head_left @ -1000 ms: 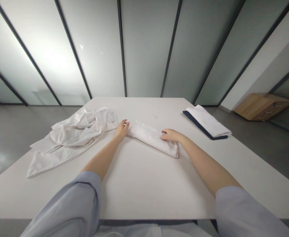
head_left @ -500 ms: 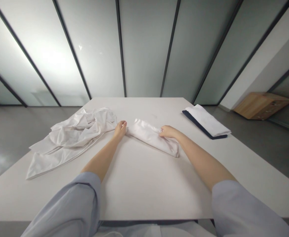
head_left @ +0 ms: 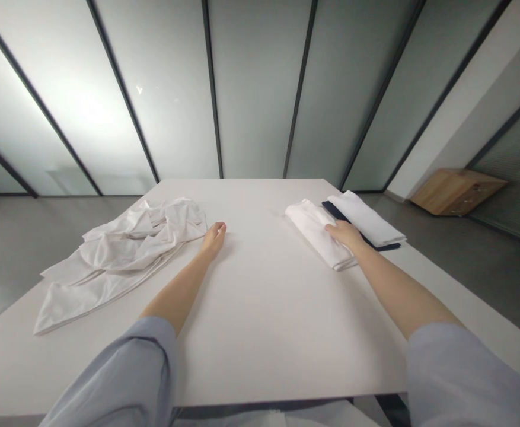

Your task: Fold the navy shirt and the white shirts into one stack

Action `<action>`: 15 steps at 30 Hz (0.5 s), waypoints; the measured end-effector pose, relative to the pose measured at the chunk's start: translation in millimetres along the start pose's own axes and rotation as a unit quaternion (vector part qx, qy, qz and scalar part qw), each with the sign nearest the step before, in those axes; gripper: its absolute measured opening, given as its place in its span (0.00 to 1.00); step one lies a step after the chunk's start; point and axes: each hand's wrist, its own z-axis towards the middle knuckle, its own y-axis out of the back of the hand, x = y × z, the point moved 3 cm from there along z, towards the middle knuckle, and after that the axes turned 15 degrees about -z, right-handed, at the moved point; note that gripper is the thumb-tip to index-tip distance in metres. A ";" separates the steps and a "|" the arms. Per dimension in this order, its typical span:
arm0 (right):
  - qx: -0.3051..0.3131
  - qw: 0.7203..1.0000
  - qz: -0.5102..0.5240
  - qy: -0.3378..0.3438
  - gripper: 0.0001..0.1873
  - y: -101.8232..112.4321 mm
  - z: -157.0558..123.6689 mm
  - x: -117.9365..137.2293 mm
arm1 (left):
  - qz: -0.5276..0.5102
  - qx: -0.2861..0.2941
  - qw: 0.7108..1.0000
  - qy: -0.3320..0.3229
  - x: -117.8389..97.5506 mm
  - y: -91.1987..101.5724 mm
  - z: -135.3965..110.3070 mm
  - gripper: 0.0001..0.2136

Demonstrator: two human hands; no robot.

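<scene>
My right hand [head_left: 344, 233] grips the upper side of a folded white cloth [head_left: 315, 228], thumb and fingers pinching its fabric. This cloth is a flat, narrow bundle and lies slanted just left of a folded dark navy cloth [head_left: 386, 247], which has another folded white cloth [head_left: 366, 218] on top. My left hand [head_left: 215, 239] is over the middle-left of the table, holding nothing, its fingers loosely bent and the thumb a little apart. Beside it on the left spreads a crumpled heap of white cloth [head_left: 126, 249], which the hand does not visibly grip.
The white table [head_left: 260, 332] runs away from me toward a frosted glass wall [head_left: 255, 89] with dark frames. A wooden cabinet [head_left: 446, 191] stands on the grey floor beyond the right side of the table.
My right hand has carried the folded white cloth rightward, next to the navy and white stack. My left hand has let go of its end and stayed nearly in place.
</scene>
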 end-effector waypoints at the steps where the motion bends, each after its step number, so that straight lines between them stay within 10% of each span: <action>1: -0.006 1.000 -0.005 -0.023 0.24 3.0 -1.5 -10.6 | -0.004 0.001 1.000 0.002 -0.1 -0.4 -0.2 0.18; 9: -0.087 0.989 -0.066 -0.095 0.32 62.3 -14.8 -66.1 | -0.026 0.003 1.000 0.004 0.0 -1.2 0.5 0.18; 15: -0.135 0.981 -0.038 -0.136 0.35 92.9 25.1 -121.1 | -0.017 -0.002 1.000 -0.004 0.4 -1.0 0.3 0.20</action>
